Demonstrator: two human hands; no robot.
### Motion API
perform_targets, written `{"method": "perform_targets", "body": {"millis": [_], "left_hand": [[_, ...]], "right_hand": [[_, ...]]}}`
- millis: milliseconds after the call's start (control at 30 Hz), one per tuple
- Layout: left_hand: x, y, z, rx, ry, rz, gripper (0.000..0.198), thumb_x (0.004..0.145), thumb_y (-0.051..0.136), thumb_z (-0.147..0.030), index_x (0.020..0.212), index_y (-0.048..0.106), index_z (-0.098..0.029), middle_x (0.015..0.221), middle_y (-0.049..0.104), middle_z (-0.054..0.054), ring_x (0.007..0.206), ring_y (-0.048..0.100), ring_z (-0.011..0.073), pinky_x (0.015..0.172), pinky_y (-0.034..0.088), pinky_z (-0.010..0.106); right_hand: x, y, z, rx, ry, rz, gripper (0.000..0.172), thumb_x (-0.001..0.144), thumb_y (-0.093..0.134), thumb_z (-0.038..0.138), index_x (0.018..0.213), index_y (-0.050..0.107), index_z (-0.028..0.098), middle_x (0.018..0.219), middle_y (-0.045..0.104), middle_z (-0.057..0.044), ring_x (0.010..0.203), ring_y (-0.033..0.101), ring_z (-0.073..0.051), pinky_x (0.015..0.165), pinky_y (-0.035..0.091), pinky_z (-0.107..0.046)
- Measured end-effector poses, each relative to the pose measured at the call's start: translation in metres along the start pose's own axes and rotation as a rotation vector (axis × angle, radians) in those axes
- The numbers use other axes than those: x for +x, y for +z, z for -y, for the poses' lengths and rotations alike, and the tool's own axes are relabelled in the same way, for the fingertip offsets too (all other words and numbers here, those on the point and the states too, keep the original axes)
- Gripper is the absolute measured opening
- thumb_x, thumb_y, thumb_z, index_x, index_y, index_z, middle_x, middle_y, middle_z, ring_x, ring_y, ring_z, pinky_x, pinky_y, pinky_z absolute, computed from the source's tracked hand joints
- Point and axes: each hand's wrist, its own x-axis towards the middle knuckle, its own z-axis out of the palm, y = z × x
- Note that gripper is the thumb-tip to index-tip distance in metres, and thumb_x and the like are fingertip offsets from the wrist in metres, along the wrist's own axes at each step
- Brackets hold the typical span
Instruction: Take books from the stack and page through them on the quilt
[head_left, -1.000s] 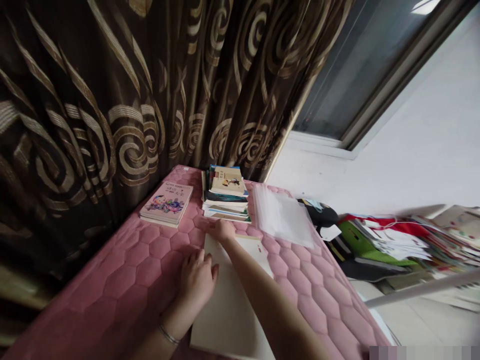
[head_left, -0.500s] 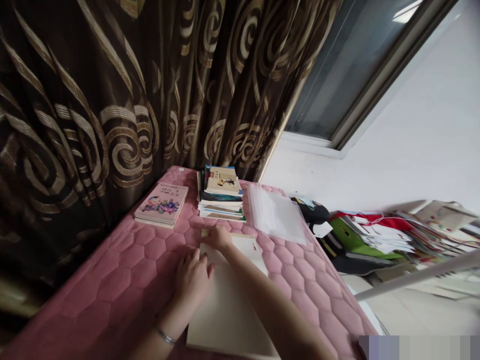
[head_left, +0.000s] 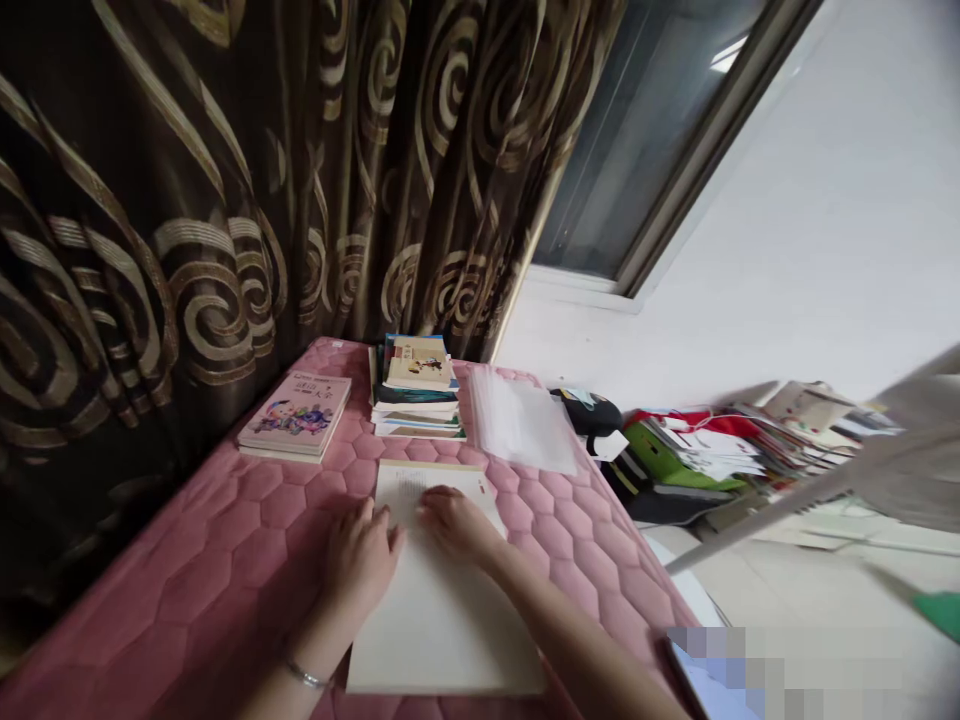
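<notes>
A cream-coloured book [head_left: 442,610] lies flat on the pink quilted surface [head_left: 247,540] in front of me. My left hand [head_left: 360,555] rests with fingers stretched out on the book's left edge. My right hand [head_left: 454,520] lies flat on the cover near its far end, fingers spread. Neither hand holds anything. A thin bracelet [head_left: 304,675] circles my left wrist.
A pink illustrated book [head_left: 296,415] lies at the far left, a stack of books [head_left: 416,395] behind the cream book, and clear plastic sleeves [head_left: 517,420] to its right. Dark swirl-patterned curtains [head_left: 225,200] hang behind. Piled papers and folders [head_left: 705,455] sit at right.
My right hand has slid back from the book's far edge toward me along the cover. The view has shifted, so everything appears further left.
</notes>
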Motion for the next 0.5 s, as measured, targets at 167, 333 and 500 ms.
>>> {"method": "perform_targets", "body": {"millis": [167, 333, 500], "left_hand": [[0.0, 0.003, -0.001, 0.033, -0.005, -0.002, 0.037, 0.092, 0.039, -0.033, 0.111, 0.065, -0.017, 0.118, 0.062, 0.014, 0.1, 0.061, 0.0272, 0.087, 0.045, 0.041], [0.002, 0.003, -0.028, 0.135, 0.029, -0.012, 0.038, 0.093, 0.037, -0.025, 0.116, 0.064, -0.013, 0.139, 0.05, 0.018, 0.13, 0.043, 0.0335, 0.109, 0.024, 0.058], [0.014, 0.007, -0.086, -0.03, 0.256, 0.199, 0.042, 0.094, 0.039, -0.034, 0.128, 0.058, -0.018, 0.143, 0.045, 0.02, 0.133, 0.04, 0.0324, 0.11, 0.028, 0.051]], "right_hand": [[-0.075, -0.015, -0.041, 0.141, 0.239, -0.14, 0.043, 0.097, 0.031, 0.037, 0.118, 0.065, 0.021, 0.129, 0.06, -0.007, 0.112, 0.06, -0.024, 0.096, 0.048, -0.035], [-0.083, -0.014, -0.054, 0.172, 0.234, -0.19, 0.043, 0.097, 0.029, 0.038, 0.114, 0.067, 0.023, 0.125, 0.063, -0.005, 0.119, 0.055, -0.024, 0.104, 0.042, -0.038], [-0.065, -0.013, -0.067, 0.153, 0.208, -0.216, 0.035, 0.095, 0.038, 0.026, 0.084, 0.072, 0.022, 0.103, 0.07, -0.006, 0.1, 0.06, -0.021, 0.097, 0.043, -0.035]]}}
